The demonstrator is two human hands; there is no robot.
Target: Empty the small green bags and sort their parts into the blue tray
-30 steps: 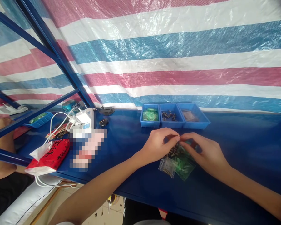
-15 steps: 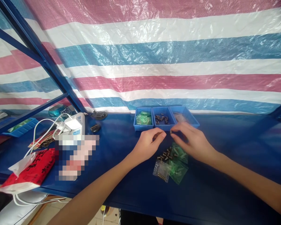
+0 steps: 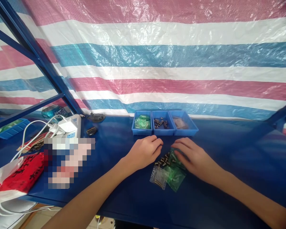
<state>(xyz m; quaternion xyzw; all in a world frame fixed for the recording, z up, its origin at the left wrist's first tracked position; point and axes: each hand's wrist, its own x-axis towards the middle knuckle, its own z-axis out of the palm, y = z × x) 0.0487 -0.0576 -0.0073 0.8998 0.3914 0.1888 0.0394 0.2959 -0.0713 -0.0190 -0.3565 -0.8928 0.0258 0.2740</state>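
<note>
My left hand [image 3: 145, 151] is closed, its fingers curled in a pinch just in front of the blue bins; whatever it holds is hidden. My right hand [image 3: 195, 156] reaches over a green plastic bag [image 3: 176, 158], its thumb and fingers apart, fingertips at or just above the bag. Between the hands lies a loose pile of small metal fittings [image 3: 164, 159]. Closer to me are a clear zip bag [image 3: 158, 176] with thin metal pins or screws inside and another green bag [image 3: 175, 178] with similar contents.
Behind the hands stand three blue bins: one with green bags [image 3: 142, 122], one with small metal parts [image 3: 161, 123], one with clear bags [image 3: 180, 122]. Leftward are a power strip [image 3: 74, 127] with white cables, a black mouse-like object [image 3: 91, 130] and a red package [image 3: 21, 173].
My right hand has dropped from near the right bin to the green bag, moving apart from my left hand. My left hand has come slightly lower. The view has shifted a little.
</note>
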